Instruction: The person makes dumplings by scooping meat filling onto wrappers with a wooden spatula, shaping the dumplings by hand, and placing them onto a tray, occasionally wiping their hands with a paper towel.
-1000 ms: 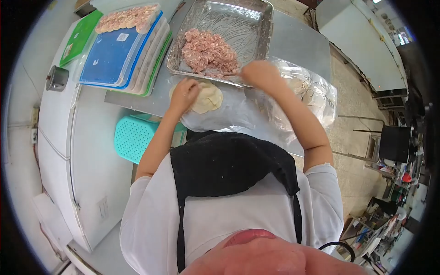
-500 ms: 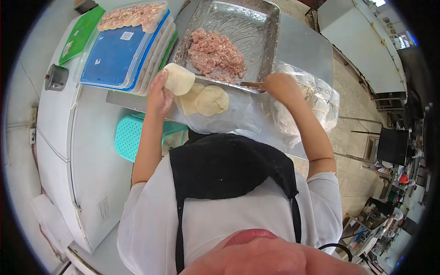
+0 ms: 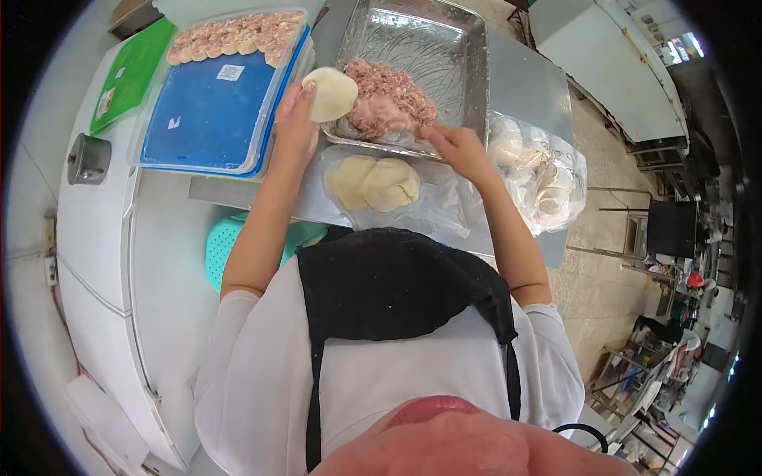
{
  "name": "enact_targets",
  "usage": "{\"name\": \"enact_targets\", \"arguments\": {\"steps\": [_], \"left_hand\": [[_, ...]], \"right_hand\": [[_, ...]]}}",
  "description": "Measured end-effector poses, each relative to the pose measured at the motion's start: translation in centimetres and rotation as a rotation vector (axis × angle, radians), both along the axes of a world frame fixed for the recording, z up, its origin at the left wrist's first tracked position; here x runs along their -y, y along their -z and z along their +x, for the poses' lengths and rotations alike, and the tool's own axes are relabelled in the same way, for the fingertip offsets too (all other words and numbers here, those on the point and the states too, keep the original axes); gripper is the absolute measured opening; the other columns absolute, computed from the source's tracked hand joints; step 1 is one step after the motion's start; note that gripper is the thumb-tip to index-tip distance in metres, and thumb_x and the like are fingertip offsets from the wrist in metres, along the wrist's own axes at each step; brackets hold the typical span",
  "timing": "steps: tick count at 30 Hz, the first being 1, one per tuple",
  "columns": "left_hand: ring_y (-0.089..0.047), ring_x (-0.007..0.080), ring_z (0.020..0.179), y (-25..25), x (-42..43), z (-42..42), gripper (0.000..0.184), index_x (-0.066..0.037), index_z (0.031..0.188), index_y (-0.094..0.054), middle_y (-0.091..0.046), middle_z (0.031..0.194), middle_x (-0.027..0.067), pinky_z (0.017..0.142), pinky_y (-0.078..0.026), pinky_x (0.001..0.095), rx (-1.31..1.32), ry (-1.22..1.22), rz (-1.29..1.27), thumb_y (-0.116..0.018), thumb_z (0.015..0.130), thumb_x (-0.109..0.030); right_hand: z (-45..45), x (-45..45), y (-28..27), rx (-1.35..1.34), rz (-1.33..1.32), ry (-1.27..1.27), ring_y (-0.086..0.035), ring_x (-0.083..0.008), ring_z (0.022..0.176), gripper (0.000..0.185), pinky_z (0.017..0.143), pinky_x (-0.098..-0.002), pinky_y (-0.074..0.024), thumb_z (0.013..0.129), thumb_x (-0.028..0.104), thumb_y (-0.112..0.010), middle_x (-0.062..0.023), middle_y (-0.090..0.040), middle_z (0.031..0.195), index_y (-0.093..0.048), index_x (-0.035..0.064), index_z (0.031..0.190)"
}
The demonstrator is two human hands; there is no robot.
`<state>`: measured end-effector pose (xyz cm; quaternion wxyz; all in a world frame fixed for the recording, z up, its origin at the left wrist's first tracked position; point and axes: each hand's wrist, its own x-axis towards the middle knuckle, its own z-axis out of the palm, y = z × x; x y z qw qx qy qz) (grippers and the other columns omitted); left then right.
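Held in my left hand [image 3: 297, 117] is a round dough wrapper [image 3: 333, 95], at the left edge of the metal tray [image 3: 440, 47]. My right hand [image 3: 456, 147] is closed at the tray's near edge, beside the minced meat [image 3: 389, 99]; in it is a utensil, its far end blurred in the meat. More wrappers [image 3: 373, 182] lie overlapping on a plastic sheet [image 3: 444, 206] in front of the tray.
A blue-based container [image 3: 206, 111] holding rows of filled pieces [image 3: 238, 38] stands left. A plastic bag of wrappers [image 3: 544, 178] lies right. Also left are a green lid [image 3: 131, 71] and a metal pot [image 3: 89, 159]. A turquoise stool [image 3: 225, 247] is below the table edge.
My left hand first picked a wrapper from the pile, then raised it toward the tray. The utensil in my right hand has moved into the meat. The view has shifted slightly.
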<state>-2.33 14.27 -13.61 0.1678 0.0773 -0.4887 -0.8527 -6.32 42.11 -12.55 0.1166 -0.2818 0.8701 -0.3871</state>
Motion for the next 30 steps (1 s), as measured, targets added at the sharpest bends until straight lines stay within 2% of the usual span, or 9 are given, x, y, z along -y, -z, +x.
{"name": "enact_targets", "arguments": {"steps": [2, 6, 8, 14, 16, 21, 23, 25, 30], "left_hand": [[-0.057, 0.0250, 0.109, -1.0, -1.0, -1.3, 0.035, 0.004, 0.126, -0.048, -0.059, 0.116, 0.0156, 0.097, -0.045, 0.0368, -0.034, 0.053, 0.118, -0.045, 0.097, -0.016], [-0.055, 0.0283, 0.112, -1.9, -3.7, -3.3, 0.037, 0.005, 0.128, -0.046, -0.055, 0.122, 0.0173, 0.100, -0.042, 0.0419, -0.086, 0.256, 0.416, -0.042, 0.095, -0.012], [-0.053, 0.0296, 0.114, -2.3, -5.7, -4.2, 0.037, 0.005, 0.127, -0.046, -0.054, 0.122, 0.0173, 0.101, -0.041, 0.0439, -0.037, 0.256, 0.456, -0.040, 0.096, -0.014], [-0.048, 0.0324, 0.120, -4.1, -5.7, -5.0, 0.067, 0.004, 0.130, -0.041, -0.052, 0.124, 0.0177, 0.103, -0.036, 0.0488, -0.101, 0.391, 0.833, -0.035, 0.095, -0.053], [-0.045, 0.0305, 0.123, -3.3, -5.3, -4.8, 0.075, 0.004, 0.132, -0.040, -0.049, 0.131, 0.0188, 0.108, -0.030, 0.0492, 0.026, 0.211, 0.674, -0.035, 0.091, -0.059], [-0.034, 0.0371, 0.132, -3.0, -5.8, -3.5, 0.075, -0.003, 0.138, -0.037, -0.044, 0.136, 0.0159, 0.107, -0.021, 0.0624, 0.120, 0.246, 0.700, -0.038, 0.089, -0.061], [-0.035, 0.0375, 0.130, -5.0, -6.3, -2.9, 0.073, -0.004, 0.133, -0.042, -0.046, 0.132, 0.0156, 0.106, -0.024, 0.0618, 0.172, 0.195, 0.640, -0.038, 0.089, -0.061], [-0.041, 0.0383, 0.122, -4.5, -5.9, -3.3, 0.065, -0.002, 0.119, -0.052, -0.052, 0.123, 0.0153, 0.103, -0.029, 0.0589, 0.200, 0.085, 0.596, -0.044, 0.088, -0.059], [-0.048, 0.0357, 0.119, -5.2, -7.1, -3.4, 0.059, 0.000, 0.120, -0.047, -0.047, 0.131, 0.0157, 0.101, -0.036, 0.0561, 0.194, 0.076, 0.796, -0.063, 0.083, -0.044]], "right_hand": [[-0.2, -0.1, -1.4, 0.195, -0.103, 0.260, -0.058, -0.0143, 0.069, 0.041, 0.066, -0.0306, -0.0463, 0.093, 0.037, -0.055, -0.0095, -0.064, 0.069, -0.068, -0.0008, 0.101], [-0.5, 1.6, -3.5, 0.297, -0.249, 0.326, -0.052, -0.0073, 0.073, 0.040, 0.067, -0.0264, -0.0456, 0.093, 0.036, -0.056, -0.0044, -0.063, 0.074, -0.068, -0.0009, 0.102], [-0.5, 3.3, -3.1, 0.314, -0.564, 0.301, -0.036, -0.0033, 0.053, 0.032, 0.048, -0.0202, -0.0282, 0.095, 0.031, -0.055, 0.0068, -0.043, 0.062, -0.068, 0.0038, 0.106], [0.6, 2.2, -2.0, -0.357, -0.289, 0.171, -0.060, -0.0214, 0.068, 0.030, 0.063, -0.0353, -0.0480, 0.093, 0.025, -0.055, -0.0100, -0.061, 0.074, -0.063, 0.0069, 0.116], [1.1, 0.2, -3.0, -0.412, 0.211, 0.065, -0.062, -0.0335, 0.075, 0.025, 0.065, -0.0425, -0.0488, 0.092, 0.024, -0.056, -0.0166, -0.061, 0.080, -0.064, 0.0106, 0.111], [2.2, 0.4, -3.7, -0.455, 0.256, 0.100, -0.061, -0.0370, 0.079, 0.024, 0.067, -0.0458, -0.0497, 0.090, 0.021, -0.054, -0.0163, -0.060, 0.087, -0.059, 0.0104, 0.110], [2.2, -0.4, -3.9, -0.491, 0.199, 0.078, -0.061, -0.0363, 0.075, 0.025, 0.063, -0.0447, -0.0500, 0.091, 0.024, -0.053, -0.0153, -0.059, 0.084, -0.057, 0.0128, 0.114], [2.3, -1.3, -7.3, -0.483, 0.489, 0.016, -0.061, -0.0360, 0.075, 0.027, 0.063, -0.0456, -0.0496, 0.092, 0.023, -0.051, -0.0151, -0.059, 0.087, -0.055, 0.0126, 0.116], [3.3, -1.4, -6.8, -0.524, 0.245, -0.015, -0.062, -0.0351, 0.077, 0.029, 0.066, -0.0442, -0.0497, 0.092, 0.024, -0.051, -0.0155, -0.060, 0.088, -0.056, 0.0104, 0.118]]}}
